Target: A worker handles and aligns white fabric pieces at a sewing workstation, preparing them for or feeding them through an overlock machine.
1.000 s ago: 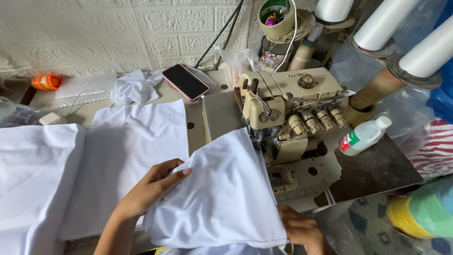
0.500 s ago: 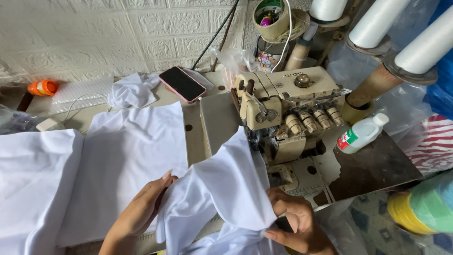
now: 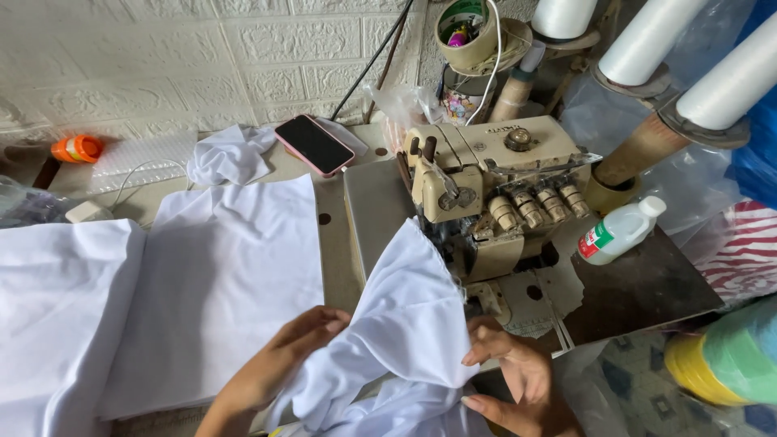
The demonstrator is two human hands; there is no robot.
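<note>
A piece of white fabric (image 3: 401, 324) lies bunched in front of a beige overlock sewing machine (image 3: 486, 194), its far corner reaching up to the machine's needle area. My left hand (image 3: 283, 356) grips the fabric's left side with fingers curled into the folds. Low at the front of the machine, my right hand (image 3: 514, 376) pinches the fabric's right edge. A flat stack of white fabric (image 3: 218, 275) rests on the table just left of my left hand.
More white cloth (image 3: 57, 307) covers the far left. A pink phone (image 3: 314, 144) and a crumpled white scrap (image 3: 231, 154) lie near the wall. A white plastic bottle (image 3: 619, 231) sits right of the machine. Thread cones (image 3: 647, 36) stand at the back right.
The fabric piece went from lying spread flat under my left hand to being gathered and bunched. My right hand rose and took hold of its right edge.
</note>
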